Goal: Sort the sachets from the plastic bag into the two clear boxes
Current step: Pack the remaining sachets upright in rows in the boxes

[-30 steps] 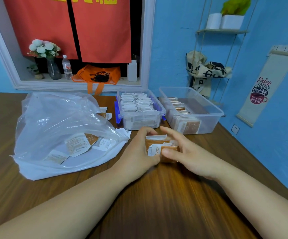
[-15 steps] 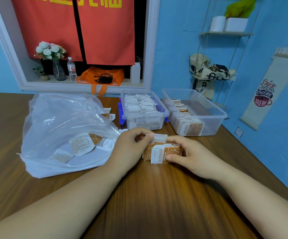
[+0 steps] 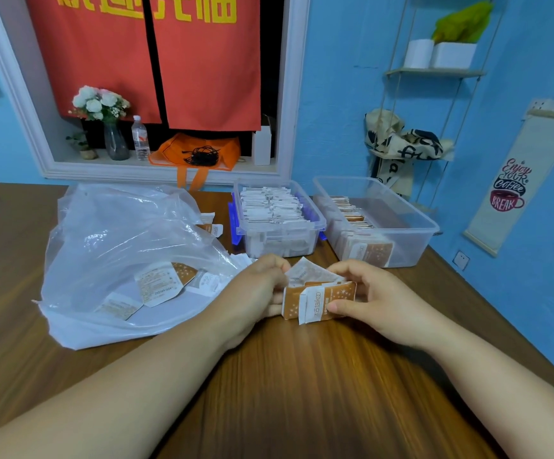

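Sachet stack (image 3: 318, 301): several brown-and-white packets are held on edge at the centre of the frame, low over the wooden table (image 3: 302, 392). Contact with the table cannot be confirmed. One white sachet (image 3: 303, 273) is tilted up behind the top edge of the stack.

The left end of the stack is gripped by the left hand (image 3: 252, 293), with the fingers curled round it. The right end is pinched by the right hand (image 3: 378, 299), with the thumb laid on the near face and the fingers curled over the top.

The plastic bag (image 3: 120, 246) is located at the left of the frame, just beside the left hand, crumpled and lying flat. Loose sachets (image 3: 163, 283) are visible through its film.

Behind the hands, at upper centre, the left clear box (image 3: 280, 229) is packed with rows of white sachets and is fitted with blue latches. The right clear box (image 3: 431, 226) is set just beside it. A row of brown sachets is stood along its left wall.

At the top of the frame, a red curtain (image 3: 202, 61) is hung in a white-framed opening. On the ledge below it are placed a vase of flowers (image 3: 100, 107), a water bottle (image 3: 140, 137) and an orange bag (image 3: 196, 150). A coffee banner (image 3: 510, 187) is hung on the blue wall at the right.
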`<act>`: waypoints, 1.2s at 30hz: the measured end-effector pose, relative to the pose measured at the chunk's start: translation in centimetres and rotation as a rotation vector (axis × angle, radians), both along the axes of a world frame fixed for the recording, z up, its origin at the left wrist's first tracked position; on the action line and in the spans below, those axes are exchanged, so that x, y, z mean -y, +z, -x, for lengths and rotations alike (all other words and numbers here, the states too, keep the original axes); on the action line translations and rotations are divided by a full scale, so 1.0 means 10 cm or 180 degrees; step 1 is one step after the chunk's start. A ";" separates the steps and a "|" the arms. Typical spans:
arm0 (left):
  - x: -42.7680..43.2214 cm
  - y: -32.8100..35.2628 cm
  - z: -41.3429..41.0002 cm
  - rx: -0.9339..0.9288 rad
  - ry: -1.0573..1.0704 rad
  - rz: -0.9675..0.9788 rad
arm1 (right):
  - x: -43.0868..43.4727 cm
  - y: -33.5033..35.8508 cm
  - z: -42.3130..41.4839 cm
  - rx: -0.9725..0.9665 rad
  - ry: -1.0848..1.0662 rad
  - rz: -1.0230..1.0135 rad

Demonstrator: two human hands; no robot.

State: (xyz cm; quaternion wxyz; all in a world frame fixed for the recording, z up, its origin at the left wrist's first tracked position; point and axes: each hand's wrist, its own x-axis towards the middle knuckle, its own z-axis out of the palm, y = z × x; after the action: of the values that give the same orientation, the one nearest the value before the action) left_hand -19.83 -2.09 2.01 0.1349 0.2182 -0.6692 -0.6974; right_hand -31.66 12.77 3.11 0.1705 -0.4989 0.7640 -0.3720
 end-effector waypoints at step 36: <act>-0.10 -0.24 -0.01 0.0143 -0.0135 0.2727 | 0.09 -0.19 -0.04 -0.0271 0.0239 0.0054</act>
State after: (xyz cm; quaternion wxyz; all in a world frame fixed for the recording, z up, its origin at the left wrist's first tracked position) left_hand -19.69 -1.05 -0.37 0.1844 0.1438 -0.9055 -0.3542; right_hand -31.24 11.88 1.17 0.1475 -0.5440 0.7482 -0.3501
